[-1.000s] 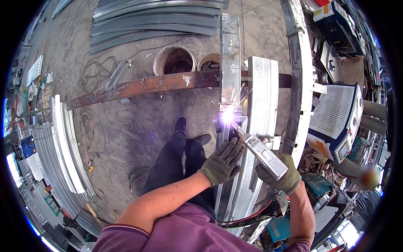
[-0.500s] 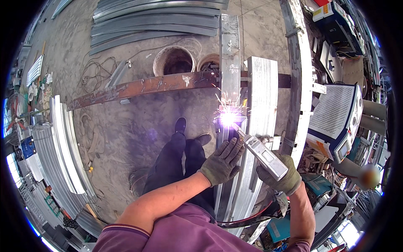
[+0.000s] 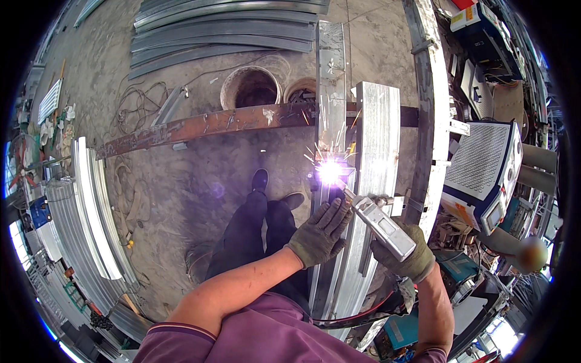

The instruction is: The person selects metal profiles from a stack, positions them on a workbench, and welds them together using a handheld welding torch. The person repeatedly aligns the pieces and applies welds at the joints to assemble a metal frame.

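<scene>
In a green-grey glove, my right hand (image 3: 404,253) is closed round the rear of a silver handheld welding gun (image 3: 382,225). The gun slants up and to the left, its nozzle meeting a bright arc with flying sparks on a long metal beam (image 3: 331,78). The glare hides the nozzle's tip and the seam under it. My left hand (image 3: 319,233), gloved alike, lies with its fingers stretched out over the beam, close below the arc and just left of the nozzle. Right of that beam runs a galvanized channel (image 3: 377,139).
A rusty crossbar (image 3: 230,124) passes under the beams. Beyond it stand two buckets (image 3: 251,88), the smaller holding scraps. Steel profiles lie stacked at the far side (image 3: 224,36) and the left (image 3: 100,212). A white-and-blue machine (image 3: 484,163) stands at right; a dark hose (image 3: 357,320) curves near my waist.
The sparks have changed shape and spread higher along the beam. Both hands and the welding gun have hardly moved.
</scene>
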### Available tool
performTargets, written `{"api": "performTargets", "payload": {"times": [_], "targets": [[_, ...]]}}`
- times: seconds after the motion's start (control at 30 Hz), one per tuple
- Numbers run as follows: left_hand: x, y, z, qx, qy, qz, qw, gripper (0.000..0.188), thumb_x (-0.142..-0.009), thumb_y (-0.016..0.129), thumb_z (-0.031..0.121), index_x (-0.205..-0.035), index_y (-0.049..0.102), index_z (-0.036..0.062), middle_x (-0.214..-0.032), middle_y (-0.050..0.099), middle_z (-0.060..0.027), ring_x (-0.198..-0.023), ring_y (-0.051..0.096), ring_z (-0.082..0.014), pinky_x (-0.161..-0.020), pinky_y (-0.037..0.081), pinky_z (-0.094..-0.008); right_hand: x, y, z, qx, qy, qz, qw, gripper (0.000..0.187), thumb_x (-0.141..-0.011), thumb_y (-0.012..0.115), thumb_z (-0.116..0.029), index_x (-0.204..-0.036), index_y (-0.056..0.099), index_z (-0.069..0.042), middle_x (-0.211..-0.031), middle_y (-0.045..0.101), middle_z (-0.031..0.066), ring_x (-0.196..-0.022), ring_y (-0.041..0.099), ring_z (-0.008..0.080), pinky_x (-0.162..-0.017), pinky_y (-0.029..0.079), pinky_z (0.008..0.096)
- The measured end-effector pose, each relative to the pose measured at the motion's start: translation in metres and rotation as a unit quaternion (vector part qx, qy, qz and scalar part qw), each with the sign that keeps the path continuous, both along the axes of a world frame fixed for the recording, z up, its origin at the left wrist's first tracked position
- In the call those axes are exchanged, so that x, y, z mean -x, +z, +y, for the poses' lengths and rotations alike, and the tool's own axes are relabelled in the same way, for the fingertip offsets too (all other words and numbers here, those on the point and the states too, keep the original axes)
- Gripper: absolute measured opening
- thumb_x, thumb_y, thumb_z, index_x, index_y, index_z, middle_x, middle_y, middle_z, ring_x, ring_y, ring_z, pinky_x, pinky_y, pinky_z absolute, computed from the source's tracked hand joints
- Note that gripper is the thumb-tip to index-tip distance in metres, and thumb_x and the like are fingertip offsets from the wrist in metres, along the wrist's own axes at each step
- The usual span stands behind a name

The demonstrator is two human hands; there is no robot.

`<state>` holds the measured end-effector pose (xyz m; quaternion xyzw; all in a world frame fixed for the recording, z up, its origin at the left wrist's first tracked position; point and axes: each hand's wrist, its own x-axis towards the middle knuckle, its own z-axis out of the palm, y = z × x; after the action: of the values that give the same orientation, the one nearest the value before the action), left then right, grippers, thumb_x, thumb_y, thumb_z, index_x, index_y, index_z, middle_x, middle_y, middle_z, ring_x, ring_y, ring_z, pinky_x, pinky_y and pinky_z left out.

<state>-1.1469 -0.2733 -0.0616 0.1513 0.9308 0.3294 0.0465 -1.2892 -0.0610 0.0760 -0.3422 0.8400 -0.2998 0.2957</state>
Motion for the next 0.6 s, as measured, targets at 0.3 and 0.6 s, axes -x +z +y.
{"api": "performTargets", "payload": {"times": [0.3,0.6], "targets": [[0.001,-0.001,0.0,-0.001,0.01,0.022,1.0,0.079,-0.105,0.059,0.046,-0.161,0.04,-0.0057,-0.17,0.034,-0.0271,-0.163,0.025,-0.0425,-0.135,0.018,-0.0559,-0.003,0.006,-0.004,-0.009,0.002,0.012,1.0,0.027,-0.088,0.079,-0.024,-0.107,0.072,-0.007,-0.078,0.067,0.0117,-0.065,0.07,0.0356,-0.059,0.057,0.0437],[-0.003,-0.007,0.002,0.003,-0.002,-0.002,1.0,0.081,-0.105,0.057,0.048,-0.164,0.037,-0.0031,-0.174,0.027,-0.0268,-0.165,0.021,-0.0416,-0.135,0.015,-0.0546,-0.009,0.027,-0.009,-0.033,-0.093,-0.077,0.992,0.025,-0.086,0.081,-0.022,-0.103,0.073,-0.005,-0.076,0.068,0.0121,-0.066,0.07,0.0359,-0.062,0.058,0.0432]]}}
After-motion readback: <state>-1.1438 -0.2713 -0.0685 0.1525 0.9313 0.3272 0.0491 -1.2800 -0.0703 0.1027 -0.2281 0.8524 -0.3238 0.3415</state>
